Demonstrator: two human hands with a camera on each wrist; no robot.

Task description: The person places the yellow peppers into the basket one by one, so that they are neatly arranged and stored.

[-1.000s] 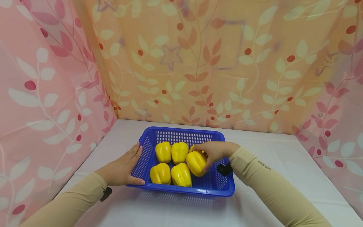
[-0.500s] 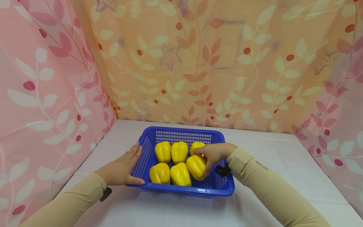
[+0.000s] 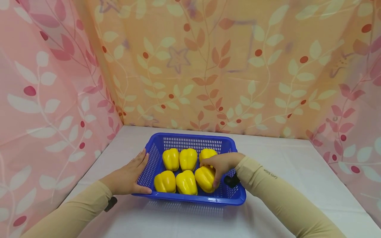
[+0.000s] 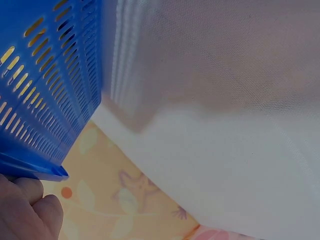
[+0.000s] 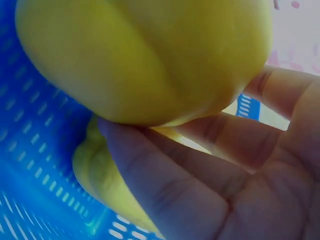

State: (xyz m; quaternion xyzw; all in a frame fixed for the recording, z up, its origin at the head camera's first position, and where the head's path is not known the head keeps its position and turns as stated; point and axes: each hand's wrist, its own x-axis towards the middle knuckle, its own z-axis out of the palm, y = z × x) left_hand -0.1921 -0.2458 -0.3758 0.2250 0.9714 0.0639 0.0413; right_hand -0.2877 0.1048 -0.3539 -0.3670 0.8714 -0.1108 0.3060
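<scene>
In the head view a blue plastic basket (image 3: pixel 194 198) holds several yellow bell peppers in two rows. My right hand (image 3: pixel 223 164) grips the yellow bell pepper (image 3: pixel 204 178) at the front right, next to another front-row pepper (image 3: pixel 187 182). Close up in the right wrist view, the gripped pepper (image 5: pixel 145 60) sits against the fingers, with a second pepper (image 5: pixel 107 175) below it. On the left side, my left hand (image 3: pixel 126 175) rests on the basket's rim with fingers straight and the thumb along the front corner. The left wrist view catches the basket's slotted wall (image 4: pixel 50 90) above the knuckles.
A white-covered table (image 3: pixel 276 158) lies under the basket. Floral cloth (image 3: pixel 190 66) hangs behind it, with pink patterned cloth on the left and right. Three peppers stand along the basket's back row, the right one (image 3: pixel 207 154) partly hidden by my right hand.
The gripped pepper has come down slightly and turned more upright in the front row. The two other front peppers have shifted a little left. My left hand stays on the rim.
</scene>
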